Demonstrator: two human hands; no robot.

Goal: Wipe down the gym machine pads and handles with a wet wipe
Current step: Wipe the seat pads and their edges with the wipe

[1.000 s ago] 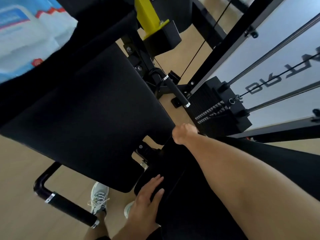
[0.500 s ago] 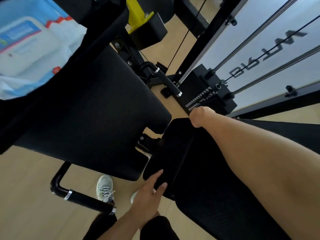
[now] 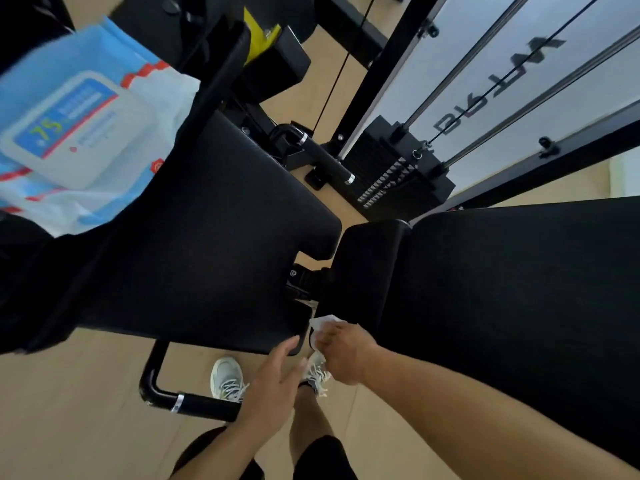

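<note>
- Wet wipe (image 3: 320,325), white and crumpled, pinched in the right hand (image 3: 341,355) at the near lower corner of the back pad (image 3: 502,306), in the gap beside the seat pad (image 3: 214,244).
- Left hand (image 3: 273,379) released, fingers straight, tips touching the seat pad's near edge.
- Blue wipes pack (image 3: 79,133) lying upper left on the machine.
- Black handle (image 3: 204,407) low, beside two pale sneakers (image 3: 227,377) on the wooden floor (image 3: 69,410).

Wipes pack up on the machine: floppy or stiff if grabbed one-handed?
Likely floppy: the wipes pack has a soft, wrinkled film wrapper. Its flat lid looks rigid, so that is probably the firmest spot to hold. It lies flat and seems unlikely to roll.
</note>
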